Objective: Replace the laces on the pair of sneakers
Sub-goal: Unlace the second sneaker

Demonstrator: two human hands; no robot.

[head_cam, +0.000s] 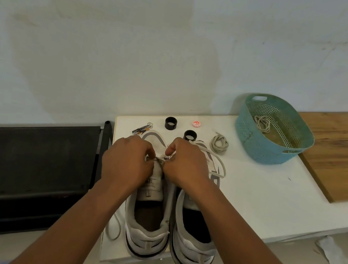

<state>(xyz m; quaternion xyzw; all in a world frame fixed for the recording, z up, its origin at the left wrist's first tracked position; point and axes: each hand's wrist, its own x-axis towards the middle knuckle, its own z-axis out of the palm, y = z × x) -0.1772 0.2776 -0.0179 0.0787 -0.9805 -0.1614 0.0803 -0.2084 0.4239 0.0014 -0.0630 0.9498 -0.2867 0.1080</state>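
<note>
Lacing: both hands busy over the left sneaker (148, 210), heels toward the body, presumably for easy reach to the eyelets.
Left hand (127, 161): fingers curled, grip closed on a lace (158, 158) at the eyelets; exact pinch hidden.
Right hand (187, 164): thumb and fingers pinching the same lace, likely feeding it across the tongue.
Right sneaker (195, 231): just beside the first, a lace end (214, 157) draped over its toe.
Loose loop (114, 225): hanging off the bench (256, 197) edge, left of the heels.
Coiled lace (219, 144): past the toes, near at hand, seemingly waiting its turn.
Basket (255, 142): farther right, another lace (262, 122) inside, probably a discard.
Clipper (142, 129), two black rings (171, 123), cap (195, 123): at the back edge, out of the way.
</note>
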